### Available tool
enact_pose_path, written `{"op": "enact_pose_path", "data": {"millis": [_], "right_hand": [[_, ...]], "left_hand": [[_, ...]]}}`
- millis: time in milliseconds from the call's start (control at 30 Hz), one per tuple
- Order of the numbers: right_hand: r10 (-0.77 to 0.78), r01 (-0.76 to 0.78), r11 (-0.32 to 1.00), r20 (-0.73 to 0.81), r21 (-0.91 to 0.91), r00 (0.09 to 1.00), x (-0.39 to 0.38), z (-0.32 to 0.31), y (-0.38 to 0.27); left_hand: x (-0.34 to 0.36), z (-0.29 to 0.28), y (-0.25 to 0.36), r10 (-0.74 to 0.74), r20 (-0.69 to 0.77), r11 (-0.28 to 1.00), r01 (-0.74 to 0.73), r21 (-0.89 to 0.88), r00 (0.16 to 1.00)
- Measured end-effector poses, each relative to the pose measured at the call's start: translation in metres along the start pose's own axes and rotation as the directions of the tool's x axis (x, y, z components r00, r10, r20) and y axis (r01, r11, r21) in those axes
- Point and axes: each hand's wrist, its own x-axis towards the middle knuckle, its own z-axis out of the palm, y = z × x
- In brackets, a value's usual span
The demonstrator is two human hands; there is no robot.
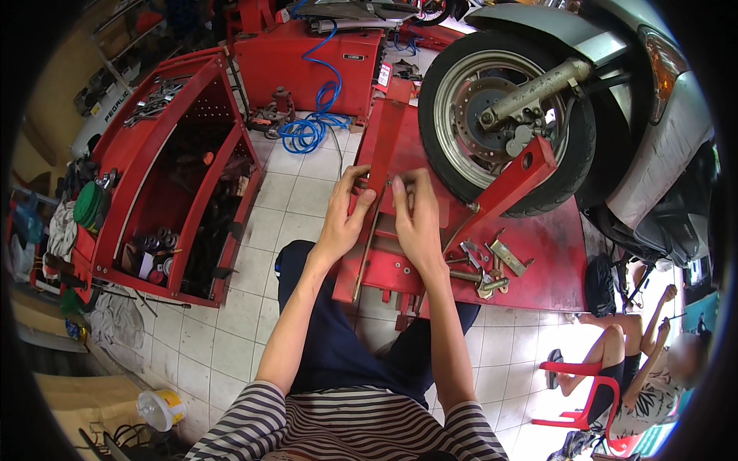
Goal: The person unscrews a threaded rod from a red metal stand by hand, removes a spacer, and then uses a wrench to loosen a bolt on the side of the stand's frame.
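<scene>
My left hand (344, 223) is closed at the foot of a long red metal bar (388, 142), with its thumb along the bar's side and its fingertips curled by it. Just right of the bar, my right hand (416, 223) has its fingers bent and thumb pressed in close to a small metal end like a bolt (390, 183). What lies between its fingers is mostly hidden. Both hands are over the front part of a red motorcycle lift table (538, 288). A second red arm (507, 184) slants up beside the scooter's front wheel (438, 115).
Loose metal parts (492, 265) and bolts lie right of my right forearm. A red tool cart (127, 207) with wrenches on top stands left. Behind are a red cabinet (307, 65) and a coiled blue hose (307, 137). A person sits on a red chair (573, 421) at lower right.
</scene>
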Motion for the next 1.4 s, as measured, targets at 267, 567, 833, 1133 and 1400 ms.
{"op": "enact_pose_path", "data": {"millis": [267, 567, 833, 1133, 1400], "right_hand": [[0.024, -0.018, 0.995, -0.065, 0.097, 0.998, -0.016, -0.013, 0.011], [0.090, -0.069, 0.992, -0.197, 0.110, 0.976, -0.128, -0.054, 0.023], [0.600, -0.645, 0.762, -0.312, -0.056, 0.737, -0.178, -0.144, 0.078], [0.541, -0.589, 0.581, -0.273, -0.562, 0.795, -0.192, -0.129, 0.128], [0.494, -0.592, 0.696, -0.326, -0.407, 0.806, -0.199, -0.128, 0.122]], "left_hand": [[0.000, 0.005, 0.004, 0.010, -0.004, 1.000, -0.010, -0.021, 1.000], [-0.003, 0.001, -0.004, 0.026, 0.001, 0.999, -0.026, -0.031, 1.000], [-0.011, 0.004, -0.008, -0.135, -0.058, 0.991, 0.134, -0.018, 0.989], [-0.008, 0.010, -0.010, -0.018, -0.122, 0.998, 0.026, 0.060, 0.992], [-0.015, 0.011, -0.027, -0.094, -0.249, 0.992, 0.111, 0.055, 0.964]]}}
